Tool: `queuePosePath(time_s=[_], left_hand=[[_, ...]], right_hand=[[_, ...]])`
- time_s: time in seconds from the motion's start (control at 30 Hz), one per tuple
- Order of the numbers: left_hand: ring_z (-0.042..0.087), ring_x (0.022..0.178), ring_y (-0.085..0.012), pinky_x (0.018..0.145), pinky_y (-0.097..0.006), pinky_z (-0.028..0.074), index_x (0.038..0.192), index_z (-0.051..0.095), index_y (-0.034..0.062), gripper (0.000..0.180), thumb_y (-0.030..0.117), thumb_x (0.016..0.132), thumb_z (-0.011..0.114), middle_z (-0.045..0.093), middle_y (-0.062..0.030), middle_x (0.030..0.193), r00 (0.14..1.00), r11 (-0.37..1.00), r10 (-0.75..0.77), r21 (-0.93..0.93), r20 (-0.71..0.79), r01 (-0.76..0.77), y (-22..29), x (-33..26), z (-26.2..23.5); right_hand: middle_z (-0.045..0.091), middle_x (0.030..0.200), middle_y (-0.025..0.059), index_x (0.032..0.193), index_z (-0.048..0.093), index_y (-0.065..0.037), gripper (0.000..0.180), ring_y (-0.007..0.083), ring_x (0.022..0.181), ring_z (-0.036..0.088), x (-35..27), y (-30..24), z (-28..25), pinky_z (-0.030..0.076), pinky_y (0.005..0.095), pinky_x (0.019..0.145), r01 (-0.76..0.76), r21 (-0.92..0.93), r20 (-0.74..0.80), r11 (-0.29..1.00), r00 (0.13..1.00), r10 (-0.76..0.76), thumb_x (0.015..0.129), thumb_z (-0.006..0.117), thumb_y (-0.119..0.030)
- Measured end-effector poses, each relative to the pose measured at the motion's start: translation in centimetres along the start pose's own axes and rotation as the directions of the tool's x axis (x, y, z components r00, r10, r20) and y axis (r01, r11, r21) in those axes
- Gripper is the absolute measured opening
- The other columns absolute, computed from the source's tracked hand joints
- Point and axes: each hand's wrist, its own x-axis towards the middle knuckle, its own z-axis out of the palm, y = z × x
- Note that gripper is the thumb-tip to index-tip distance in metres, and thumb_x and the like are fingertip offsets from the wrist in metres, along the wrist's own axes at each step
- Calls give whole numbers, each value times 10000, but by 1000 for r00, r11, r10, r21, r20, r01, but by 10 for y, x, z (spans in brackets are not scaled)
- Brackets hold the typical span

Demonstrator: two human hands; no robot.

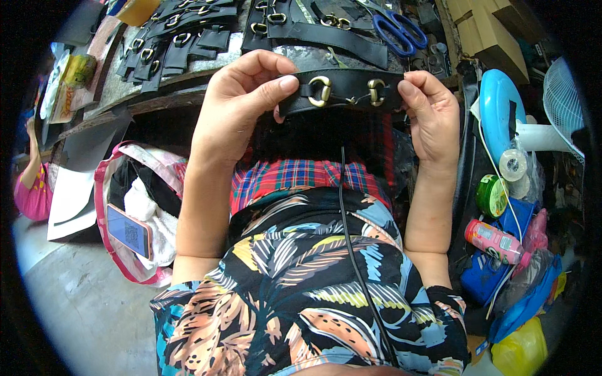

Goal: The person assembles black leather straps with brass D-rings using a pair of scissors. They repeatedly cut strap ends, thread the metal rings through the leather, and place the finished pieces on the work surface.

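1. Nearest the camera is the person's patterned shirt [301,294], with a thin black cord [351,244] running up the middle of it toward a plaid cloth [295,178] over the lap.
2. At the person's left, low down, an open pink-trimmed bag [128,207] holds a phone [127,230] with its screen lit, lying on white fabric.
3. At the right side a pink bottle [493,241], a green tape roll [491,195] and a white tape roll [513,165] crowd together beside a light blue disc [498,106].
4. Above the lap, both hands hold up a black leather strap [342,91] with two brass rings [321,91]. Its long axis runs left to right, almost level, spanning the gap between the hands.
5. The left hand [241,106] pinches the strap's left end, thumb on the front face close to the nearer ring and fingers curled behind; it covers more of the strap than the other hand.
6. The right hand [433,116] grips the right end, thumb pressed on the front edge and fingers tucked behind.
7. Beyond the hands, the workbench [157,94] carries rows of similar black straps with buckles [182,41], and blue-handled scissors [398,28] lie at the far right.
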Motion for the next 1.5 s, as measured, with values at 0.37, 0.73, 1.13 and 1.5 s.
queuePosePath(time_s=[0.37,0.73,1.13,1.5], left_hand=[[644,782,-107,701,-288,557,1099,649,31,167,93,960,718,690,-43,965,996,836,-74,-542,50,89,-34,-4,39],[577,785,-48,696,-197,457,1078,672,40,160,104,949,740,699,-1,966,988,905,-38,-423,-152,-30,-39,-8,58],[613,767,-54,634,-214,501,1033,705,15,133,87,930,749,694,11,891,968,952,79,307,-238,-2,-6,0,17],[602,917,-290,763,-384,523,1005,718,123,246,185,789,815,659,-46,963,751,-76,609,961,255,-265,-14,18,18]], right_hand=[[727,948,49,1097,677,-27,173,125,827,696,-10,32,40,560,267,744,-311,534,302,786,939,167,950,729,-101],[716,906,14,1061,692,-47,183,95,777,648,-15,37,58,505,226,717,-280,505,170,817,960,223,931,768,-151],[647,847,-13,1097,680,-42,164,48,750,598,0,1,31,489,195,692,-9,-52,-150,999,989,1,936,707,-23],[658,856,61,1022,726,-98,260,257,877,645,17,5,22,521,373,770,316,-890,118,328,856,-503,777,799,-51]])
